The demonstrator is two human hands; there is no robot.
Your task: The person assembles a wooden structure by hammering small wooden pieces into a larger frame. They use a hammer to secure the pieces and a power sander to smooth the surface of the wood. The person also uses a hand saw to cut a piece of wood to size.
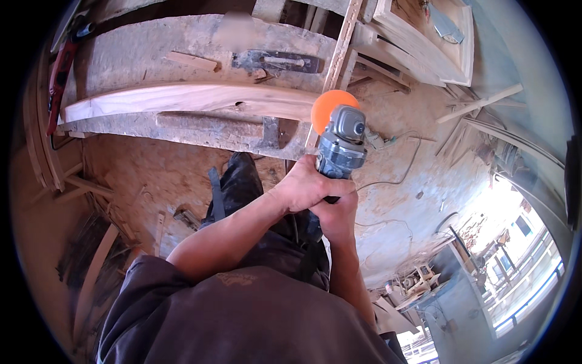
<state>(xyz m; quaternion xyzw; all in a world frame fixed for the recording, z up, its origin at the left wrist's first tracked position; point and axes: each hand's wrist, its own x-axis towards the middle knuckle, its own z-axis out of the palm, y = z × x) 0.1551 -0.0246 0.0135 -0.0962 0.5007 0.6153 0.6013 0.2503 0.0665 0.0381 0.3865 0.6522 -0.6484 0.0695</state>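
Both my hands are wrapped round an angle grinder [341, 148] with a grey-blue body and an orange disc [328, 107]. My left hand [306, 185] grips its body from the left. Just below, my right hand [339, 212] closes round the rear part, whose grip is mostly hidden by the fingers. The disc overlaps the right end of a long, curved, pale wooden board [176, 101] with a dark knot. Whether disc and wood touch, I cannot tell. The board lies along the front of a worn workbench [139, 51].
A hammer [270, 132] rests at the bench's front edge. Behind the board lie a dark flat tool [242, 60] and a wood offcut [191, 59]. A red-and-black tool [59, 85] is at the left. A cable [400, 180] snakes over the floor; wood strips [485, 103] are piled at right.
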